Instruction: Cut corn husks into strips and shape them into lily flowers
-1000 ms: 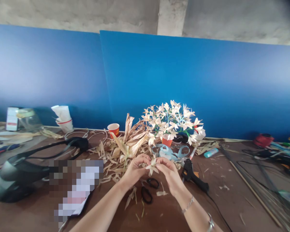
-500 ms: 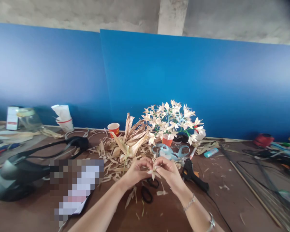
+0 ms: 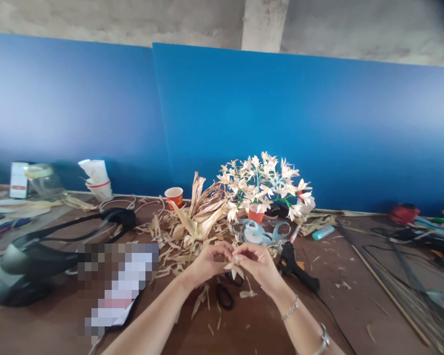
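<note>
A small pale flower (image 3: 235,270) with pointed petals hangs between my hands, above the brown table. My left hand (image 3: 211,262) pinches it from the left, and my right hand (image 3: 257,264) pinches it from the right; the fingertips nearly meet. Black scissor handles (image 3: 225,297) lie just beneath. Behind the hands, a bunch of similar cream flowers (image 3: 264,182) stands in a red paper cup (image 3: 256,214). Dried husks (image 3: 203,222) are heaped to its left. Coiled light blue ribbon (image 3: 257,233) lies at the cup's foot.
A black glue gun (image 3: 296,270) with a cord lies right of my right hand, near a turquoise tube (image 3: 323,233). An empty red cup (image 3: 174,198) stands behind the husks. At left are a black headset (image 3: 25,266) and a blurred phone (image 3: 129,281). Thin sticks (image 3: 392,296) lie right.
The held flower has tilted slightly, with its petals now pointing a little lower. Both hands stay in nearly the same place.
</note>
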The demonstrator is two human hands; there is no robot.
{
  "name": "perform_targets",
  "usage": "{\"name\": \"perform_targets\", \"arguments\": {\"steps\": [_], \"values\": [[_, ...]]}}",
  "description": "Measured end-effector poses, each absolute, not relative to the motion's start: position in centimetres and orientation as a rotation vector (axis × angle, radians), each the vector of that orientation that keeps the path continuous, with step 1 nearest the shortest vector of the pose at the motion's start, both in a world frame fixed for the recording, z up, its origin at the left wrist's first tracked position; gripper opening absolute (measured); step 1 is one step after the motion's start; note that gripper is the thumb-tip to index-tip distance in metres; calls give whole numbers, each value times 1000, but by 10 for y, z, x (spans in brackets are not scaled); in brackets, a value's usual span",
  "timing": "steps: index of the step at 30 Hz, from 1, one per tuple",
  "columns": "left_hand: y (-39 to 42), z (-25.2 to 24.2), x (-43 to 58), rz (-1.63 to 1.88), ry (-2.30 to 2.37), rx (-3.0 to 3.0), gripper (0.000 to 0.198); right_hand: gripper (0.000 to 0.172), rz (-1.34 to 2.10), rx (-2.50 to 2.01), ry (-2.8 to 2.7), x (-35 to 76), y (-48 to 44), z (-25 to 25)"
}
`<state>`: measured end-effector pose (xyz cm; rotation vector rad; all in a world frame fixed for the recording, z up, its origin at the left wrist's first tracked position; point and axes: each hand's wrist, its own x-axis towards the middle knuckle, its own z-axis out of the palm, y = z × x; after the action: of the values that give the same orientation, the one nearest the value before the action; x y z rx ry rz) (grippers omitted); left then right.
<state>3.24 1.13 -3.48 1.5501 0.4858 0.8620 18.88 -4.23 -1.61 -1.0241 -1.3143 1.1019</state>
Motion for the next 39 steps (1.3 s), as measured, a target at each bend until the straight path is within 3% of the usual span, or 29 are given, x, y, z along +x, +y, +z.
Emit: {"name": "perform_targets", "arguments": {"steps": [6, 13, 20, 30, 39], "values": [[11, -37, 33, 871, 497, 1598, 22, 11, 1140, -1018, -1294, 187, -42, -16], [8, -30, 34, 943, 473, 1486, 24, 23, 1155, -1024, -1242, 189, -42, -17], [9, -27, 33, 1004, 551, 1541, 24, 14, 1165, -1045, -1216, 191, -38, -20], [14, -40, 33, 901, 521, 1590, 24, 16, 1161, -1113, -1116, 188, -40, -15], [15, -31, 31, 1032, 808, 1366, 26, 22, 1039, -1060, -1026, 196, -36, -17]]}}
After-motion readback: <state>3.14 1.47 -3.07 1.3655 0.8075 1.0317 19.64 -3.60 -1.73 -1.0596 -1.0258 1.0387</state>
